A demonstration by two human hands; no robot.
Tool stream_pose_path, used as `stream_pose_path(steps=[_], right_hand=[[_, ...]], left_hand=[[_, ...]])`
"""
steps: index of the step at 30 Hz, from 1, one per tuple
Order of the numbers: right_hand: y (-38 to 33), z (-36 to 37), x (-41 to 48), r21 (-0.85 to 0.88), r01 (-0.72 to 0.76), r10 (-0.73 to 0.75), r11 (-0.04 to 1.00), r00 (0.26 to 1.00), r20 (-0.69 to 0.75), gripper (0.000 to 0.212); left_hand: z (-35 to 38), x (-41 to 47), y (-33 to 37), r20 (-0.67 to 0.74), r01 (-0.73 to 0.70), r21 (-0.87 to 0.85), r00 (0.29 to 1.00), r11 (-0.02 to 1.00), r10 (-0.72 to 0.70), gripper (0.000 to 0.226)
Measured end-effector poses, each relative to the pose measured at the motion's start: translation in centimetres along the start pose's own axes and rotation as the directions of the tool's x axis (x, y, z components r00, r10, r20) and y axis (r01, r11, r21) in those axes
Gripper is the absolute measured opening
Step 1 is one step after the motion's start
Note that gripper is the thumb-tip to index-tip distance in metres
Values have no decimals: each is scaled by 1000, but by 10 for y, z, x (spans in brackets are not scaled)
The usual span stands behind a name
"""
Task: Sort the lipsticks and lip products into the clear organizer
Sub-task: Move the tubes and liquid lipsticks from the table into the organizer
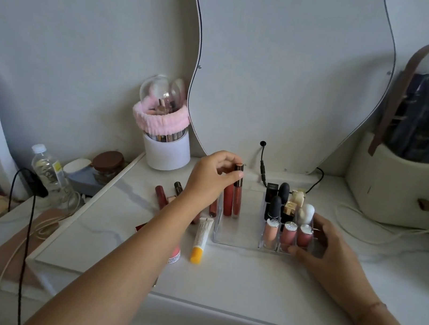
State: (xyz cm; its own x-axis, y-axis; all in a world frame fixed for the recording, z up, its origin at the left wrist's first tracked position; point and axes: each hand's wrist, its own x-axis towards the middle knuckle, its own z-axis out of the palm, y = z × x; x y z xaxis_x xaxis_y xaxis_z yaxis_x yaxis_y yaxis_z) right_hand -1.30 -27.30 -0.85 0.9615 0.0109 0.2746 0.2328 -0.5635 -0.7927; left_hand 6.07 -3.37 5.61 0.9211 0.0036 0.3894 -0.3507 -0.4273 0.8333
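The clear organizer [237, 240] stands mid-table. Its right cells hold three pink glosses [288, 234], black bullet lipsticks [275, 207] and white and gold tubes [307, 213]. My left hand [212, 179] pinches the dark cap of a tall red liquid lipstick [236, 196], which stands upright in the organizer's large left compartment beside another red tube [228, 199]. My right hand [334, 247] grips the organizer's right front corner. Loose lip products [161, 195] lie left of the organizer, partly hidden by my left arm. A white tube with a yellow cap [201, 240] lies beside them.
A white brush holder with a pink headband [165, 137] stands at the back left below a wavy mirror [292, 70]. A beige cosmetics case [407, 179] fills the right. A black cable [262, 164] runs behind the organizer. A water bottle [47, 169] and jars sit far left.
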Motion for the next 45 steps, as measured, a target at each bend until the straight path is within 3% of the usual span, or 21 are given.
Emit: stream_pose_path(steps=[4,11,31,36,40,45], right_hand=[[-3,-1,0,2,-3,3,1000,1000,2,65],[-3,-1,-1,-4,-6,6,1000,1000,7,65],[0,-1,0,-2,-3,3,1000,1000,10,66],[3,1,0,4,-10,10,1000,1000,11,68],[2,1,0,-4,0,0,1000,1000,12,68],[2,2,0,-10,-11,11,1000,1000,18,69]], left_hand=[[2,-1,1,39,-14,-3,999,1000,14,32],[4,-1,0,9,-35,-18,999,999,35,26],[-3,-3,1,24,7,-32,1000,999,-6,35],[-49,6,-8,-132,32,-54,991,998,-39,26],[-89,9,-56,-235,194,82,957,978,-170,21],[-100,-1,-111,-233,449,286,889,847,-393,36]])
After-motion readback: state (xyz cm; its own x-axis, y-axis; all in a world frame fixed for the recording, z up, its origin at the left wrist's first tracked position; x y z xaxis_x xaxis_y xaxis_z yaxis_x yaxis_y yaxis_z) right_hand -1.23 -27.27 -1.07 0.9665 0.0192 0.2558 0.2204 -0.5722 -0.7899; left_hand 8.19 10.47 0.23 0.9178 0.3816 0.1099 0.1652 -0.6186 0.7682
